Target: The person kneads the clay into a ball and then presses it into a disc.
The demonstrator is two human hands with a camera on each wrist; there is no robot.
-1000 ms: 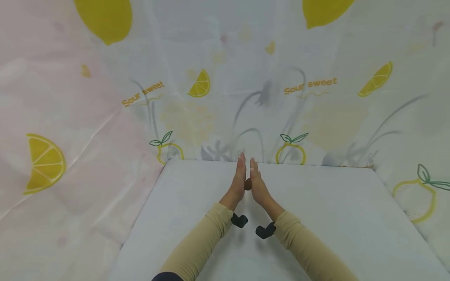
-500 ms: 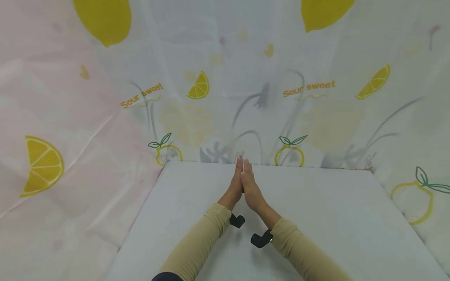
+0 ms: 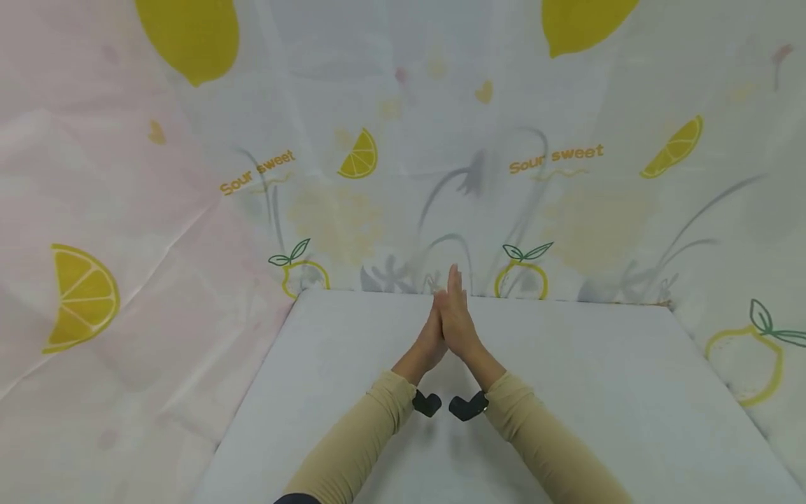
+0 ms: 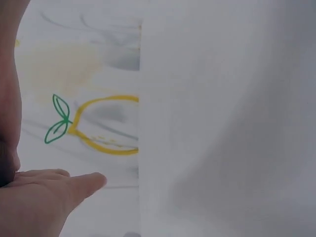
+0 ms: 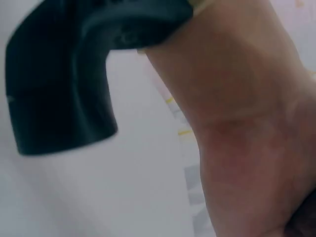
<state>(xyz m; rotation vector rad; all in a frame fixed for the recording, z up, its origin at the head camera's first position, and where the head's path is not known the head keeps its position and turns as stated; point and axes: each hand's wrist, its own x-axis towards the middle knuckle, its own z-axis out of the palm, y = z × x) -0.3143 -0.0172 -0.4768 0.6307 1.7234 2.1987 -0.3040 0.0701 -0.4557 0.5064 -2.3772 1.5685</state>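
Observation:
In the head view my left hand (image 3: pixel 431 339) and right hand (image 3: pixel 458 322) stand palm to palm above the table, fingers pointing up and away. The right fingers reach higher than the left ones. Between the palms is a small brown ball, hidden in the head view. A dark piece of the ball (image 4: pixel 6 164) shows at the left edge of the left wrist view, between the lower left hand (image 4: pixel 42 200) and the right hand (image 4: pixel 7 84). In the right wrist view the left palm and wrist fill the right side, with the ball (image 5: pixel 303 221) in the bottom corner.
A white table (image 3: pixel 352 336) lies below the hands. Behind it hangs a pale cloth (image 3: pixel 403 210) printed with lemons and lettering. Each wrist carries a dark camera mount, the left mount (image 3: pixel 428 404) and right mount (image 3: pixel 468 407) facing each other closely.
A second ago the palms were slightly apart with the ball visible between them. Since then they have closed in, and the right hand has slid forward and up past the left.

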